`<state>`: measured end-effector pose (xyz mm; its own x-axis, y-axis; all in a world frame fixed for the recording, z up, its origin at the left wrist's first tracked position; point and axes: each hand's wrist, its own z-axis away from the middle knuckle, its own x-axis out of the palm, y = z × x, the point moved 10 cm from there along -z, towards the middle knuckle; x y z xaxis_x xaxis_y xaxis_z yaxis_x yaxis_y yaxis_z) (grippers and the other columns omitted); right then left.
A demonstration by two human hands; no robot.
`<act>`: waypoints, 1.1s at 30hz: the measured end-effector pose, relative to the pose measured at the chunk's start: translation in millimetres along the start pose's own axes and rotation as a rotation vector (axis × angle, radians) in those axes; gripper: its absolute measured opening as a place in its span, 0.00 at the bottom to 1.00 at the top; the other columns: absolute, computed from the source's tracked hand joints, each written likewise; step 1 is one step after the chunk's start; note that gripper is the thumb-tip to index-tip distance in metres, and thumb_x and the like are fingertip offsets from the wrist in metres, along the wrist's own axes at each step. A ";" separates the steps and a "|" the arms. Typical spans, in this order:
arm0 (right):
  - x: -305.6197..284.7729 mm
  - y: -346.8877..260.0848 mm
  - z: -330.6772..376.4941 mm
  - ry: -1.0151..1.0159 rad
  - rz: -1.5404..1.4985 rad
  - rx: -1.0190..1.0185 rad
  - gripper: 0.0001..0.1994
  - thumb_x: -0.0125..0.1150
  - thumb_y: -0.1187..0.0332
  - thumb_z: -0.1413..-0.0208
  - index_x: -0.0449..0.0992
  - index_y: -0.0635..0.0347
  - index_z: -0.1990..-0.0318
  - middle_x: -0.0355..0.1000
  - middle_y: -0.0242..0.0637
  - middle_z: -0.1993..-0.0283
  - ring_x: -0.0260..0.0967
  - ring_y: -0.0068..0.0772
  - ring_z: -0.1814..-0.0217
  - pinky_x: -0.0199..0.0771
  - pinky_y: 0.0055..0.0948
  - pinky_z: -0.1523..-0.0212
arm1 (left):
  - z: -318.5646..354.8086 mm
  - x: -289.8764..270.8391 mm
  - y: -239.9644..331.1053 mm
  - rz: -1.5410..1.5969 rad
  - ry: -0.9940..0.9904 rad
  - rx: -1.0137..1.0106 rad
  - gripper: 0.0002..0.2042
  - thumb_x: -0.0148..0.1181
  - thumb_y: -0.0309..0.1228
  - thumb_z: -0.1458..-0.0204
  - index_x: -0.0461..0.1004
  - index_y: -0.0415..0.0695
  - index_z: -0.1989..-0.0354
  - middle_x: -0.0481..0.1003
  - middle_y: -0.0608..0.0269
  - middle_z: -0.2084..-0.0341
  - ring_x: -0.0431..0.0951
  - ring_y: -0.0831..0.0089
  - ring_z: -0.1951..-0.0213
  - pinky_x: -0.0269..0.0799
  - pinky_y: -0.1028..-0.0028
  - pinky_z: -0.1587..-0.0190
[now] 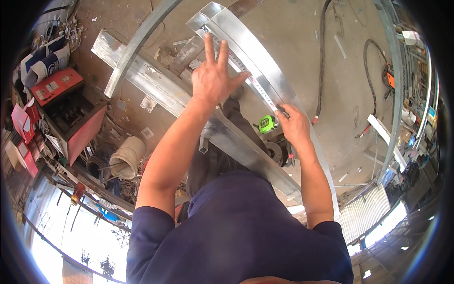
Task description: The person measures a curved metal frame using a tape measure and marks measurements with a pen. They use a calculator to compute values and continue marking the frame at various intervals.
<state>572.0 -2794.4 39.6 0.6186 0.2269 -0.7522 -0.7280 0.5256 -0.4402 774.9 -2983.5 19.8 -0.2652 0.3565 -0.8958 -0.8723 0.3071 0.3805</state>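
Observation:
A long, shiny sheet-metal channel (265,57) runs from the top middle down past my right forearm. Along its near edge lies the drawn-out blade (259,87) of a tape measure, whose bright green case (267,124) hangs by the channel's edge near my right fingers. My left hand (210,78) is open, fingers spread, its fingertips touching the blade and channel edge near the far end. In my right hand (294,124) is a short dark pen-like thing (283,111), its point close to the blade; the fingers are closed on it, and its exact kind is hard to make out.
A thick metal beam (156,78) crosses beneath, between me and the channel. Left of it stand a red metal box (61,87) and a dirty bucket (127,156). Black cables (320,61) lie on the floor to the right. A curved-looking metal bar (137,45) spans the upper left.

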 end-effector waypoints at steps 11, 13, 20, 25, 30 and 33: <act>0.8 -1.2 -4.0 -0.010 -0.016 0.007 0.11 0.67 0.63 0.39 0.83 0.57 0.53 0.80 0.40 0.61 0.78 0.48 0.60 0.75 0.43 0.60 | 6.1 5.4 8.8 0.014 0.118 0.108 0.45 0.75 0.62 0.58 0.73 0.44 0.35 0.51 0.25 0.26 0.87 0.52 0.67 0.83 0.65 0.69; 0.2 -1.6 -4.3 -0.008 -0.019 -0.001 0.11 0.67 0.63 0.39 0.83 0.57 0.54 0.80 0.40 0.61 0.78 0.48 0.59 0.75 0.43 0.60 | 7.5 3.9 9.7 0.025 0.147 0.134 0.44 0.76 0.61 0.58 0.74 0.44 0.37 0.51 0.23 0.27 0.87 0.52 0.68 0.82 0.65 0.70; 0.3 -12.1 -3.7 -0.016 0.009 -0.027 0.12 0.69 0.66 0.40 0.82 0.60 0.52 0.80 0.43 0.59 0.78 0.45 0.60 0.75 0.38 0.60 | 8.5 5.3 11.7 0.021 0.158 0.154 0.44 0.75 0.62 0.59 0.74 0.45 0.37 0.50 0.23 0.26 0.87 0.53 0.68 0.82 0.67 0.71; -9.5 -42.7 -7.8 0.038 -0.081 -0.054 0.11 0.70 0.65 0.41 0.82 0.56 0.53 0.79 0.36 0.61 0.77 0.39 0.60 0.76 0.38 0.60 | 7.8 7.2 12.0 0.015 0.125 0.143 0.42 0.75 0.58 0.58 0.73 0.46 0.37 0.50 0.20 0.28 0.86 0.54 0.68 0.84 0.64 0.69; -38.9 -73.8 -40.3 0.172 -0.676 -0.111 0.17 0.57 0.57 0.28 0.81 0.63 0.53 0.77 0.33 0.62 0.72 0.28 0.64 0.75 0.31 0.60 | 8.7 7.6 7.4 0.035 0.095 0.106 0.42 0.75 0.59 0.58 0.74 0.49 0.35 0.49 0.30 0.24 0.87 0.56 0.67 0.83 0.66 0.69; -31.9 -83.9 -74.6 -0.033 -0.990 -0.021 0.22 0.54 0.51 0.26 0.79 0.67 0.52 0.75 0.34 0.64 0.72 0.28 0.63 0.76 0.31 0.56 | 9.8 5.4 6.7 0.038 0.114 0.114 0.41 0.75 0.59 0.57 0.74 0.50 0.35 0.49 0.32 0.24 0.87 0.56 0.66 0.83 0.67 0.69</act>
<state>591.3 -2906.9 63.9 0.9586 -0.2835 -0.0263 0.1168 0.4759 -0.8717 771.7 -2970.9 19.7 -0.3472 0.2696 -0.8982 -0.8102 0.3960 0.4321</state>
